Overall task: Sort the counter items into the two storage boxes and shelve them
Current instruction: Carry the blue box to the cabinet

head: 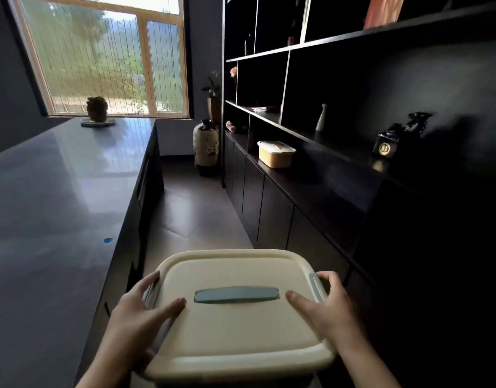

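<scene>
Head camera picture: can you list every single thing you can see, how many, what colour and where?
storage box: one, cream with grey-blue handle and latches, lid on, held in the aisle
second storage box: one, cream, lidded, on the shelf ledge
counter: one, grey, glossy, on the left
blue mark: one, on the counter edge
ornament on a plate: one, brown, at the counter's far end
shelving unit: one, black, on the right
floor vase: one, cream and dark
white bottle: one, on a shelf
dark figurine: one, black and gold, on a shelf
window: one, wood-framed
left hand: grips the box's left side
right hand: grips its right side
</scene>
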`<control>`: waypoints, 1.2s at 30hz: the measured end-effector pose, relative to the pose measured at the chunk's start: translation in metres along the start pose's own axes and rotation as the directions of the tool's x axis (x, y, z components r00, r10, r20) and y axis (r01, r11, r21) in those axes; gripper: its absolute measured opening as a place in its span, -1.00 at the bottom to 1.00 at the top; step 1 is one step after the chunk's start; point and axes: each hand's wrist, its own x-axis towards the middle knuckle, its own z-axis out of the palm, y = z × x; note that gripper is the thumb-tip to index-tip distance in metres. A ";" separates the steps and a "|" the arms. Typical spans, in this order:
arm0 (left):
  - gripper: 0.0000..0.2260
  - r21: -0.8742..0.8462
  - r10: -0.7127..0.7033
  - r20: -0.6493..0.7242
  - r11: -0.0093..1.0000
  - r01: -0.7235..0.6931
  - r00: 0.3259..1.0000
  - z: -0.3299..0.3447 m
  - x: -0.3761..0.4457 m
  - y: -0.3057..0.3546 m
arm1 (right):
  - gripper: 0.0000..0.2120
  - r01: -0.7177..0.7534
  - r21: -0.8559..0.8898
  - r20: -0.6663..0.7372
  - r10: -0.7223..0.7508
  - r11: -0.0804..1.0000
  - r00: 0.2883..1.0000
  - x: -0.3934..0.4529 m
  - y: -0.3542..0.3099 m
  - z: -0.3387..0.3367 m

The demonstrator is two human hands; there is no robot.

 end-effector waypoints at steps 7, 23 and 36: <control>-0.26 0.007 -0.009 0.035 1.000 0.009 0.999 0.057 0.151 0.005 | -0.40 -0.017 0.041 -0.059 0.019 0.999 0.998 0.138 -0.019 0.043; -0.33 0.113 -0.063 0.110 0.992 0.051 0.992 0.136 0.486 0.003 | -0.42 -0.129 0.012 -0.146 0.129 0.992 0.981 0.405 -0.098 0.177; -0.38 0.180 0.077 0.428 0.969 -0.168 0.901 0.281 0.707 0.046 | -0.40 -0.365 0.145 -0.352 0.393 0.919 0.849 0.577 -0.106 0.201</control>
